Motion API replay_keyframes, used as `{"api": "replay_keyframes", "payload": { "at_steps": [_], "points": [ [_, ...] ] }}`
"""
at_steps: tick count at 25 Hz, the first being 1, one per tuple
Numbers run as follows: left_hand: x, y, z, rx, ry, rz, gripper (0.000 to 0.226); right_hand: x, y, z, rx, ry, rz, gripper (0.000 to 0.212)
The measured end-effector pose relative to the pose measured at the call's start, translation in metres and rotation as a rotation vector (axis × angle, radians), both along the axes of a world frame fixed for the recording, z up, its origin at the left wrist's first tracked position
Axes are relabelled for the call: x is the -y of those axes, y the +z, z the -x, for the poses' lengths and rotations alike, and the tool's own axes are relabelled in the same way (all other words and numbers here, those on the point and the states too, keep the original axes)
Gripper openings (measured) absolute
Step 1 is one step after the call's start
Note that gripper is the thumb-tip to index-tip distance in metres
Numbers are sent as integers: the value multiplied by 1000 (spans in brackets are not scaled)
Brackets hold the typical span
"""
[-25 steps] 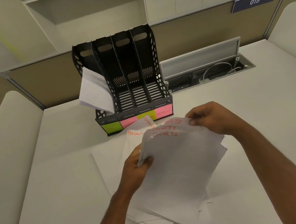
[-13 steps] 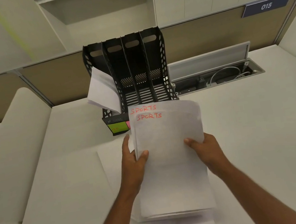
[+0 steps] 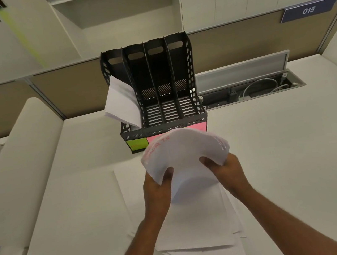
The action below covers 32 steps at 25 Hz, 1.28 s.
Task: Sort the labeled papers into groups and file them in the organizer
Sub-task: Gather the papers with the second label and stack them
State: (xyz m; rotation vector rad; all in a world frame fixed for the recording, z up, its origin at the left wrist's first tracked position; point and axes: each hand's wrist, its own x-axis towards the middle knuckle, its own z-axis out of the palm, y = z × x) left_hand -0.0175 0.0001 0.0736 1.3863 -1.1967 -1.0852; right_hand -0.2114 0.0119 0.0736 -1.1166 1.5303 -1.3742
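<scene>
I am gripping the bowed sports papers (image 3: 184, 153) with my left hand (image 3: 158, 187) and right hand (image 3: 228, 169), just before the organizer (image 3: 158, 98), above the stack (image 3: 201, 228) on the surface (image 3: 277, 154).

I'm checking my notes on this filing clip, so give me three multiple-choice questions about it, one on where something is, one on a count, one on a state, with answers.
1. Where do papers already sit in the black organizer?
A. leftmost slot
B. rightmost slot
C. a middle slot

2. How many upright slots does the organizer have?
A. two
B. four
C. six

3. What state is the held bundle of papers in?
A. lying flat on the desk
B. bent into an arch between both hands
C. rolled up in one hand

Answers:
1. A, since the filed sheets lean out of the leftmost slot while the other three show bare slatted floors.
2. B, since three dividers split it into four compartments.
3. B, since the left hand and right hand grip opposite edges and the bundle bows upward above the loose pile on the desk.
</scene>
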Motion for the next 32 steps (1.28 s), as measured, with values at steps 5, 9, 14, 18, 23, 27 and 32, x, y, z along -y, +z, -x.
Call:
{"api": "replay_keyframes", "payload": {
  "at_steps": [5, 9, 14, 18, 23, 27, 32],
  "points": [
    [4, -15, -27, -5, -42, 12, 32, 3, -16, 15, -85, -34, -75, 18],
    [18, -22, -38, -68, 26, -235, 28, 0, -23, 25, -11, 53, -245, 14],
    [6, -38, -39, -290, 116, -450, 12, -24, -49, 21, 163, -42, -383, 20],
    [-1, -40, -35, -240, 114, -408, 13, -35, -61, 18, 204, -134, -378, 16],
    [-2, -40, -36, -185, 133, -402, 35, -35, -64, 22, 283, -204, -390, 8],
    [-1, -38, -40, -192, 133, -361, 8, -38, -66, 28, 350, -218, -387, 7],
    [-3, -39, -41, -204, 164, -327, 5, -40, -70, 29, 376, -175, -428, 15]
  ]
}}
